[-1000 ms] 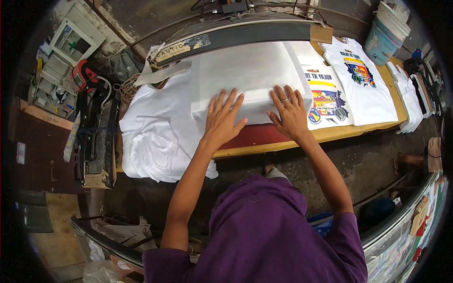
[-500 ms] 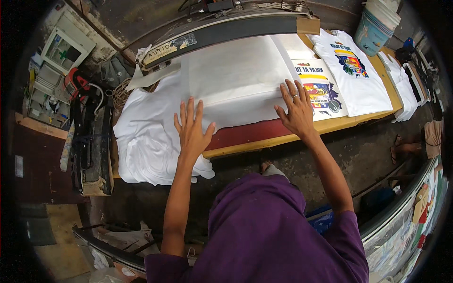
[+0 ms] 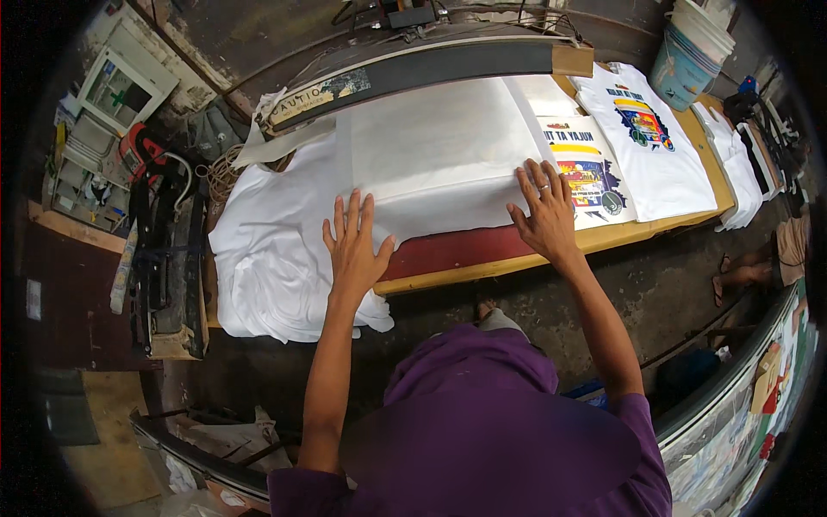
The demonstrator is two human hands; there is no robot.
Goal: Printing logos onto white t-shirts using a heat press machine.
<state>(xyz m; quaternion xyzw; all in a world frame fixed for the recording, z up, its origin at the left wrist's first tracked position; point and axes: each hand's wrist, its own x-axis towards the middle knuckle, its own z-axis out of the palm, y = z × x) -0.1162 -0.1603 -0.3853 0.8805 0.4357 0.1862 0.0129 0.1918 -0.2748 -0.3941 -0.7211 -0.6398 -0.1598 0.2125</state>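
Note:
A pale, smooth cover sheet lies over the press bed, with a crease running across its near part. My left hand rests at its near left corner, fingers spread and flat, beside the bunched white T-shirts. At the near right corner, my right hand lies with fingers extended, a ring on one of them, close to a printed transfer sheet bearing a mirrored colourful design. Neither hand grips anything. What lies beneath the cover sheet is hidden.
A long dark press bar spans the back. Yellow-edged table carries a printed white T-shirt at right; stacked buckets stand behind it. A black metal frame is at left. Another person's leg shows at far right.
The view has shifted slightly, so the table sits a little lower in the picture. Both hands stay flat at the cover sheet's near corners, with barely any movement against it.

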